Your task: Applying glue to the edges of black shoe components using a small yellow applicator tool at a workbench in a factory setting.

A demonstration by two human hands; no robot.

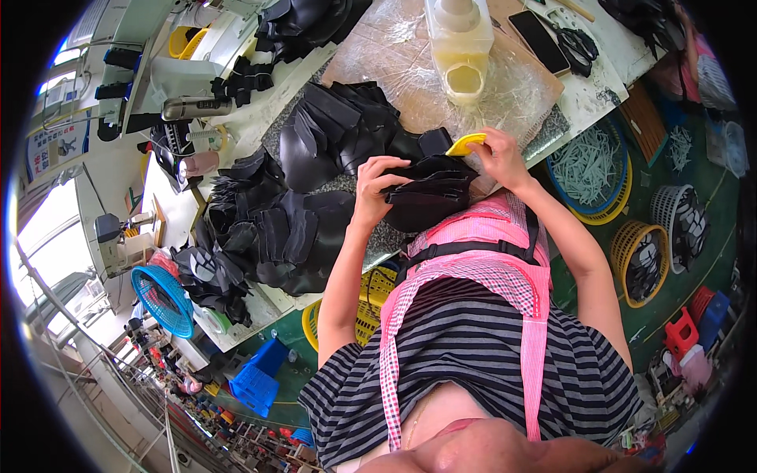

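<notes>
Head view: the left hand (377, 188) curls closed over the near edge of a stack of black leather pieces (430, 193) at the picture's centre, on the worktable (260, 114) edge just above the pink checked apron (481, 260). The right hand (498, 158), at 3 o'clock of the stack and touching it, pinches a small yellow tool (465, 143) between thumb and fingers. Heaps of black cut pieces (315, 181) lie at 9 to 11 o'clock of the stack, a translucent plastic jug (459, 55) at 12 o'clock, and baskets (623, 197) on the floor at 3 o'clock.
</notes>
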